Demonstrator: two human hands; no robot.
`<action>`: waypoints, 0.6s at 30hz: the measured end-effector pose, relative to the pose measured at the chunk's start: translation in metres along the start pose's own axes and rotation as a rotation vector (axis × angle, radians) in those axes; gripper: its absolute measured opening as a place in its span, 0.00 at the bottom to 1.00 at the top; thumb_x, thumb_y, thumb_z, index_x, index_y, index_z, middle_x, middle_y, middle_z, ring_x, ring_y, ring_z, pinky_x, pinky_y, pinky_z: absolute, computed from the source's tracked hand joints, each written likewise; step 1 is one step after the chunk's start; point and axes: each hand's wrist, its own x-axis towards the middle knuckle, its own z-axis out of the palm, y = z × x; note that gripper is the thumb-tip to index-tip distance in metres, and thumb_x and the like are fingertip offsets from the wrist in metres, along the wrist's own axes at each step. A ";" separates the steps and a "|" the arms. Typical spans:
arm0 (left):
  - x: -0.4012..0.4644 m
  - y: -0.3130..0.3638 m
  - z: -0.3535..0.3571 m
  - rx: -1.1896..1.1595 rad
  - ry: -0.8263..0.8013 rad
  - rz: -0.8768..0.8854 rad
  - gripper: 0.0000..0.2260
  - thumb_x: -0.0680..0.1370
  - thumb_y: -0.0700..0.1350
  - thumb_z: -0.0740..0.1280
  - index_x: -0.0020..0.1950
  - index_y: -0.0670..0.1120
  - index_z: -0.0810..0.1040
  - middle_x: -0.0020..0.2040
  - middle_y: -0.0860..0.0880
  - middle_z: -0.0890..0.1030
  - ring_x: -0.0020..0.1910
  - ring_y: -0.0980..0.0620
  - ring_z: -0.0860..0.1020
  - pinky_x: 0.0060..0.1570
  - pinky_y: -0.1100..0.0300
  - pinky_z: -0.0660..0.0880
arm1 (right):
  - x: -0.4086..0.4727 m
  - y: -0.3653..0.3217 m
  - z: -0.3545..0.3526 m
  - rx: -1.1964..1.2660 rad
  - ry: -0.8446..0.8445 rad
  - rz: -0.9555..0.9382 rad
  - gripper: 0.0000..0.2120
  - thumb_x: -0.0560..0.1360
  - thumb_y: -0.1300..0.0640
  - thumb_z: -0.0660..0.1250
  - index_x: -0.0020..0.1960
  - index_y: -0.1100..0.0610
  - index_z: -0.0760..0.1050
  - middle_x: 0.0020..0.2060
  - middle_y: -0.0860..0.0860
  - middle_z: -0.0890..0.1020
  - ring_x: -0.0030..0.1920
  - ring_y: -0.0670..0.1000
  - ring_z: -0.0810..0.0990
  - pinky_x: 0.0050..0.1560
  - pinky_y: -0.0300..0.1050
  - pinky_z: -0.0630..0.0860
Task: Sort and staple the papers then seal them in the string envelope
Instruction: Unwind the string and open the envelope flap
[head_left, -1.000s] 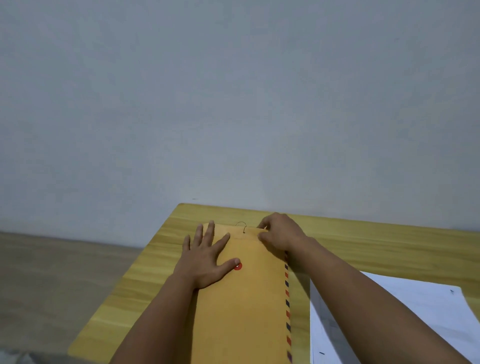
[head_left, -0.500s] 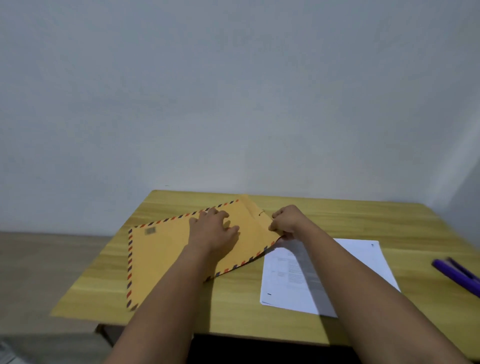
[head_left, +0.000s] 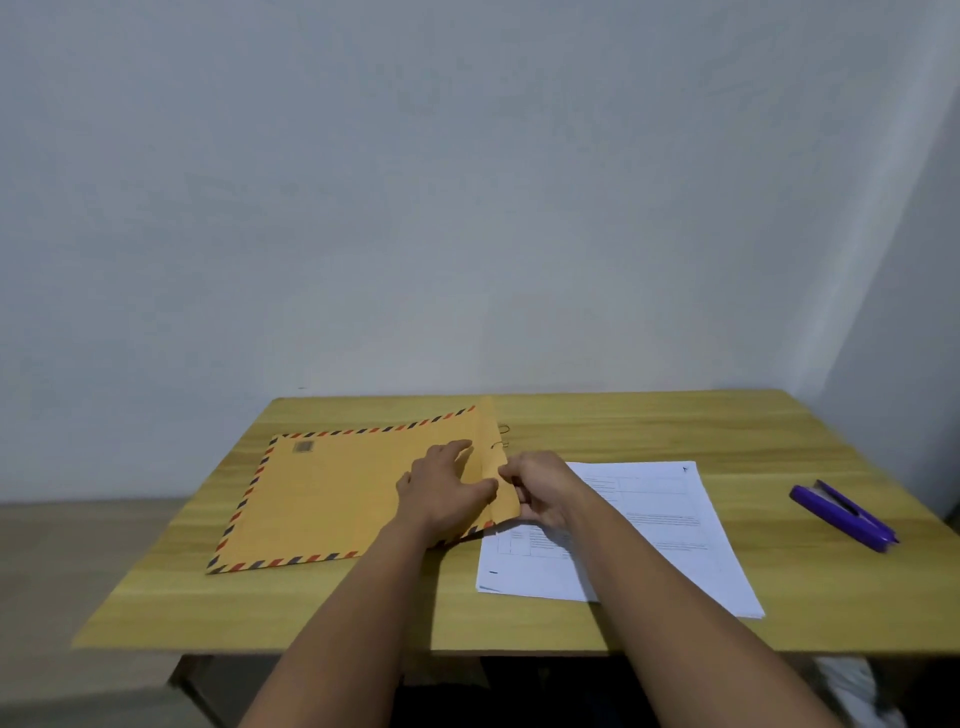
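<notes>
Print on papers (head_left: 649, 525) illegible

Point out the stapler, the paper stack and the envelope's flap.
stapler (head_left: 844, 515): head view, middle of its purple body.
paper stack (head_left: 675, 551): head view, bare printed top sheet.
envelope flap (head_left: 491, 457): head view, raised flap above the hands.

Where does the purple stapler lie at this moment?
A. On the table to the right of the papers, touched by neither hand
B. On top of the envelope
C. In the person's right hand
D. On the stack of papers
A: the purple stapler lies on the bare table right of the papers, while both the left hand and the right hand are at the envelope flap.
</notes>
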 end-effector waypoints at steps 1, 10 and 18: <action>-0.001 0.000 -0.001 -0.019 -0.008 0.003 0.36 0.68 0.62 0.68 0.76 0.60 0.64 0.76 0.52 0.68 0.73 0.45 0.66 0.72 0.39 0.62 | 0.003 0.002 0.002 -0.003 0.014 -0.024 0.11 0.82 0.67 0.62 0.60 0.65 0.80 0.40 0.60 0.84 0.38 0.58 0.85 0.49 0.70 0.84; 0.000 -0.005 -0.004 -0.164 0.031 0.120 0.21 0.75 0.43 0.66 0.66 0.56 0.69 0.71 0.50 0.71 0.63 0.49 0.72 0.57 0.51 0.73 | 0.012 0.015 0.016 -0.190 0.196 -0.201 0.30 0.75 0.69 0.64 0.70 0.44 0.67 0.55 0.54 0.80 0.46 0.63 0.87 0.35 0.63 0.85; 0.006 0.000 -0.008 0.338 -0.132 0.127 0.19 0.82 0.46 0.58 0.72 0.46 0.72 0.82 0.42 0.54 0.72 0.40 0.69 0.68 0.47 0.72 | 0.007 0.015 0.042 -0.262 0.223 -0.269 0.24 0.76 0.74 0.63 0.49 0.43 0.73 0.56 0.59 0.82 0.51 0.64 0.85 0.28 0.57 0.84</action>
